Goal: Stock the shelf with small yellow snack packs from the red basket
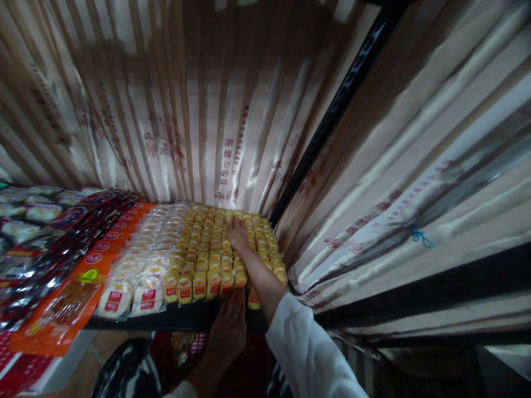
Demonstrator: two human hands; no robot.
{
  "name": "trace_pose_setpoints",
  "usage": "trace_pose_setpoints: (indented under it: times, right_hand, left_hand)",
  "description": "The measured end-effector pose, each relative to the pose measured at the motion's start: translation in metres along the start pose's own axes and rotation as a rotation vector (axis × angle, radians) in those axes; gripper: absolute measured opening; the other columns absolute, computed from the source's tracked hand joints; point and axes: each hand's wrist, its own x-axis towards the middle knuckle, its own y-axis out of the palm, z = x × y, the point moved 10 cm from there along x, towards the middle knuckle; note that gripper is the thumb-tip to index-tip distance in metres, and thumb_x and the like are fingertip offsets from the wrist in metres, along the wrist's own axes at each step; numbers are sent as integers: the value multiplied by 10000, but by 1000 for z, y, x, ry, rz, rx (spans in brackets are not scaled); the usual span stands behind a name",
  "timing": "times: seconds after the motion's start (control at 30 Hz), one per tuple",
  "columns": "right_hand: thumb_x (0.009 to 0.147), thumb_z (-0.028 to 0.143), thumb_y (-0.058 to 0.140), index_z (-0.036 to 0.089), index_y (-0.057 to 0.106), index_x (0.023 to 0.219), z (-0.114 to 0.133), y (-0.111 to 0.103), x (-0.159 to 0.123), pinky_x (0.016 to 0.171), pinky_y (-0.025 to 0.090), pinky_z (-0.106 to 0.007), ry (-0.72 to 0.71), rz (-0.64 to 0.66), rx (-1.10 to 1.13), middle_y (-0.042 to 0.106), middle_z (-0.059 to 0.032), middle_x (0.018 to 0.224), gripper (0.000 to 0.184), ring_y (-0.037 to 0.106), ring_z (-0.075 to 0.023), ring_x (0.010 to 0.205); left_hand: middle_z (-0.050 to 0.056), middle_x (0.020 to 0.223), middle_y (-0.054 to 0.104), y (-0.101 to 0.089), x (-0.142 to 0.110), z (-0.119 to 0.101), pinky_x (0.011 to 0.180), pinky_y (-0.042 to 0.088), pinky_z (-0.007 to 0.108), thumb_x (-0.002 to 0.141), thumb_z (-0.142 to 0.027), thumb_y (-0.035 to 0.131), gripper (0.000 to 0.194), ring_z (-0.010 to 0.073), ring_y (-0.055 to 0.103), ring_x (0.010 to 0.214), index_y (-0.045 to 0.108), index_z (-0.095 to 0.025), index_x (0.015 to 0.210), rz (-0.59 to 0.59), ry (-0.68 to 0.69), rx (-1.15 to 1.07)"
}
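Rows of small yellow wrapped cakes (201,247) with red and white labels stand packed at the right end of a dark shelf. My right hand (238,235) reaches over them and rests on the rows toward the back, fingers stretched out; the fingertips are dim and hard to make out. At the shelf's front edge my left hand (229,323) has its fingers extended, their tips against the front face of the cakes. Neither hand has anything visible in its grasp.
Left of the cakes are round white wrapped pastries (148,287), an orange pack of brown sticks (74,296) and shiny dark packets (53,265). A pale printed curtain (199,127) hangs behind. A black post (332,121) rises at the right corner. A shiny black object (126,370) sits below.
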Motion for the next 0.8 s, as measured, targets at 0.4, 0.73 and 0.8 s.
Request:
trace_pose_setpoints:
  times: [0.4,0.73,0.8]
  right_hand:
    - [906,448,276,72,334,1372,-11,-6,3,1091,212,-380,127,42,95,329,-158,1434,602,267,-225,1340]
    - [886,367,351,53,362,1359,-13,-3,11,1101,207,-387,151,33,70,364,-169,1413,567,301,-253,1326]
    - [881,337,369,19,376,1341,-5,-3,11,1107,175,-401,94,27,69,367,-190,1404,559,280,-268,1332]
  left_hand:
    - [121,1320,501,-2,2,1,971,352,351,842,-145,354,429,226,408,1239,535,-81,1225,-20,-19,-33]
    - [103,1402,407,14,-9,-2,986,341,381,852,-231,366,464,233,370,1273,477,-117,1288,-6,-29,4]
    - [104,1405,403,15,-10,-2,988,340,369,851,-219,364,472,225,370,1274,465,-118,1301,-5,-27,10]
